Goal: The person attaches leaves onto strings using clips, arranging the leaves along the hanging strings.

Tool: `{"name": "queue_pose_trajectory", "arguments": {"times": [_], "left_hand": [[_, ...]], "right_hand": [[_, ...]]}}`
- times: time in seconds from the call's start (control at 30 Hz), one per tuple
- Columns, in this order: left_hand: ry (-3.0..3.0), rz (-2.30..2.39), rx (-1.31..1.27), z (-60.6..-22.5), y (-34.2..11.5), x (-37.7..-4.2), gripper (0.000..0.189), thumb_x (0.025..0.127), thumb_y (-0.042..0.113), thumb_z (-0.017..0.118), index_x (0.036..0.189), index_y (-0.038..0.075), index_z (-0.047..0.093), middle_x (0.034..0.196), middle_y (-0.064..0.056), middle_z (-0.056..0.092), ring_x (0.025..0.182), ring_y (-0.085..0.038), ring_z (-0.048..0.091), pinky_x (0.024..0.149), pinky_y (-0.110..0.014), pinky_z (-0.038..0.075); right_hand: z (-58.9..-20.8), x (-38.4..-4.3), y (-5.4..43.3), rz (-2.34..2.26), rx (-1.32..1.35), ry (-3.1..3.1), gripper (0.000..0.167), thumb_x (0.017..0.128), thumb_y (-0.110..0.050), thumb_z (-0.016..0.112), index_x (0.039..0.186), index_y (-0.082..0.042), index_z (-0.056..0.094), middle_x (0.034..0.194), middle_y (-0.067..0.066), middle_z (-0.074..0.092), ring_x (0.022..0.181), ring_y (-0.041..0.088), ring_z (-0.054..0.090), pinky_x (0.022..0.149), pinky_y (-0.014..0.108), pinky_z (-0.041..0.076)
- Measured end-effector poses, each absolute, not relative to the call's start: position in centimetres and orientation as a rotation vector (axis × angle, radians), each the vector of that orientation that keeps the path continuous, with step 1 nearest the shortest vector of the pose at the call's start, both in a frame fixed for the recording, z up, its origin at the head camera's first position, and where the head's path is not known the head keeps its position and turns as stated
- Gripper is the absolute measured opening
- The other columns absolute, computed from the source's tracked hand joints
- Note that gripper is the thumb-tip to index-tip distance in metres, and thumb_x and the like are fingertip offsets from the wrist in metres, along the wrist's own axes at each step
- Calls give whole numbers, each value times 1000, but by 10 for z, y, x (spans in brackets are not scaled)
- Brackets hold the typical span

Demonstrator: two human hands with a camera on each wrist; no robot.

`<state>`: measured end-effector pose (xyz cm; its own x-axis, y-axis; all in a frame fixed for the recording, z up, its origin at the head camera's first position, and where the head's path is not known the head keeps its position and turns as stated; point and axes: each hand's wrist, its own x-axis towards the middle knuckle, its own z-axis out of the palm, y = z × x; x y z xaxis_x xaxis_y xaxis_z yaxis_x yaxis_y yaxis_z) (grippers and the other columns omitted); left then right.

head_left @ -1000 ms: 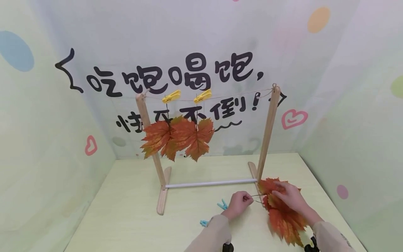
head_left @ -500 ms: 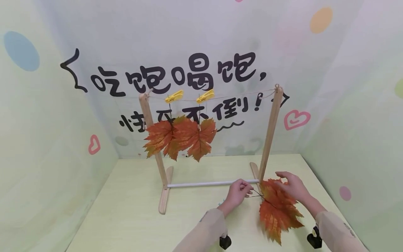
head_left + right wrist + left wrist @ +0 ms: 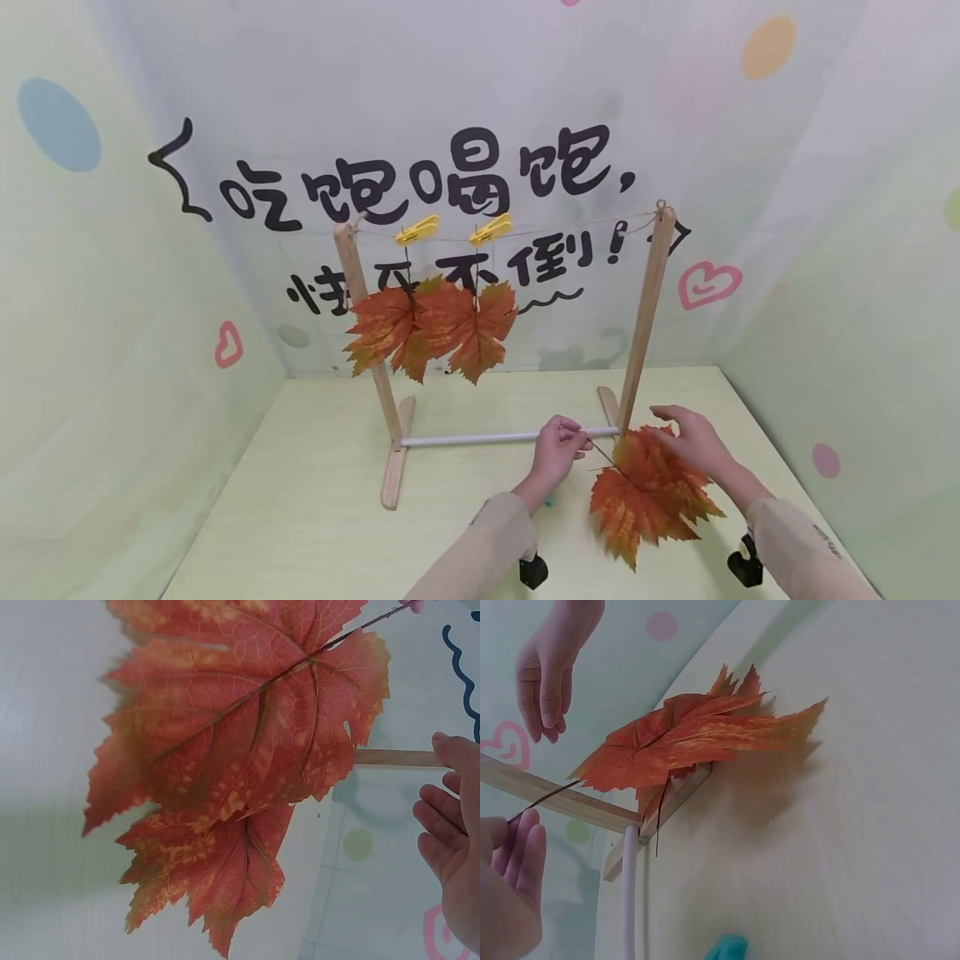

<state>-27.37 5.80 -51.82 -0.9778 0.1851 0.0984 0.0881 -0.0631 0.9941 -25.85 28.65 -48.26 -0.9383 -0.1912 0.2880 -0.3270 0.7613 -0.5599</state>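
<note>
My left hand [image 3: 558, 454] pinches the thin dark stem of an orange-red artificial maple leaf [image 3: 633, 504], just right of the rack's white crossbar. The leaf is lifted at its stem end, and in the left wrist view it casts a shadow on the table. Partly under it lies a second maple leaf [image 3: 217, 877], whose loose stem [image 3: 658, 825] points away from my fingers. My right hand [image 3: 693, 442] hovers by the far edge of the leaves, fingers loosely bent, holding nothing. Two similar leaves [image 3: 472, 329] hang from yellow clothespins [image 3: 491, 229] on the string.
The wooden rack [image 3: 647, 317] stands on the table [image 3: 315, 500], with a string between its posts and a white crossbar [image 3: 472, 438] low down. A teal clothespin [image 3: 727, 948] lies behind my left forearm, mostly hidden in the head view. Printed walls enclose the back and sides.
My left hand has moved up and slightly left, drawing the upper leaf leftward by its stem. My right hand has come up off the leaves. The two stems now stand apart.
</note>
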Motion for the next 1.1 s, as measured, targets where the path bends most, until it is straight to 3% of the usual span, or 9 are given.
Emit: {"name": "queue_pose_trajectory", "arguments": {"times": [0.17, 0.37, 0.6, 0.83, 1.1], "left_hand": [[2099, 2261, 280, -515, 56, -274, 12, 83, -4, 60, 90, -12, 56, 81, -24, 65, 70, -22, 66, 61, -29, 55], [2052, 2308, 305, -496, 51, -271, 15, 84, -4, 59, 91, -17, 60, 85, -30, 63, 74, -29, 66, 64, -32, 55], [2086, 2281, 338, -460, 38, -262, 15, 81, -6, 61, 92, -16, 60, 85, -25, 65, 75, -26, 65, 69, -40, 54], [2113, 2256, 385, -440, 22, -271, 17, 82, -4, 62, 94, -17, 60, 88, -26, 64, 78, -29, 65, 68, -32, 54], [2225, 2218, 456, -426, -1, -284, 18, 83, -1, 62, 94, -15, 61, 89, -26, 64, 82, -34, 64, 71, -37, 54]], "right_hand": [[-482, -260, 284, 947, 405, -2747, 39, 83, -11, 66, 115, 7, 56, 111, 25, 59, 105, 41, 53, 87, 56, 42], [-480, -261, 279, 944, 414, -2754, 37, 84, -10, 64, 116, 7, 56, 110, 25, 59, 104, 40, 54, 86, 54, 43], [-475, -264, 274, 970, 432, -2762, 39, 83, -11, 65, 117, 7, 55, 112, 25, 58, 103, 39, 55, 78, 47, 50], [-472, -269, 264, 970, 474, -2739, 38, 82, -10, 66, 114, 7, 57, 109, 23, 61, 102, 38, 55, 83, 53, 45], [-477, -265, 245, 1004, 558, -2759, 39, 82, -15, 68, 114, 4, 58, 110, 21, 61, 102, 36, 56, 81, 49, 48]]}}
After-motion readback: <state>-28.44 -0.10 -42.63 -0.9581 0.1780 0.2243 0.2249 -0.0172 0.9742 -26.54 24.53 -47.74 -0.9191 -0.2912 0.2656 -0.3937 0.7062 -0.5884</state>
